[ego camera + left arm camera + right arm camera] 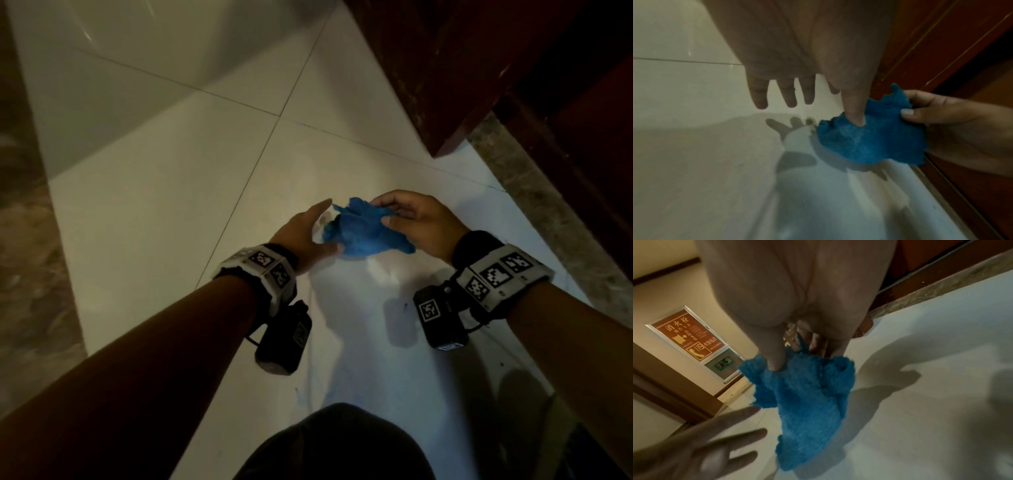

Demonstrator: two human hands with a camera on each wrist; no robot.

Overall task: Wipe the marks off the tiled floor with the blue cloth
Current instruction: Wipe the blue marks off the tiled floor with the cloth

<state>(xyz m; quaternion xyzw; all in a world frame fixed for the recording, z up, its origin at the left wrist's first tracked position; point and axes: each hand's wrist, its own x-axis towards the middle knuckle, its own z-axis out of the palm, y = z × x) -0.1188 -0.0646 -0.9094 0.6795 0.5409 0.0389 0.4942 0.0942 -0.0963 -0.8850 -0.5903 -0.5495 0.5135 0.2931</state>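
I had the blue cloth bunched up above the tiled floor, off the tiles, casting a shadow beneath it. My right hand pinched its upper edge between thumb and curled fingers, so the cloth hung down from that grip. My left hand sat just left of the cloth with its fingers straight and spread; its thumb pressed into the cloth's near fold, and nothing was gripped in that hand. A dark wooden door stood to the right of the cloth, beyond a speckled stone threshold. From the right wrist view, a red fire-hydrant sign hung on the wall behind the cloth.
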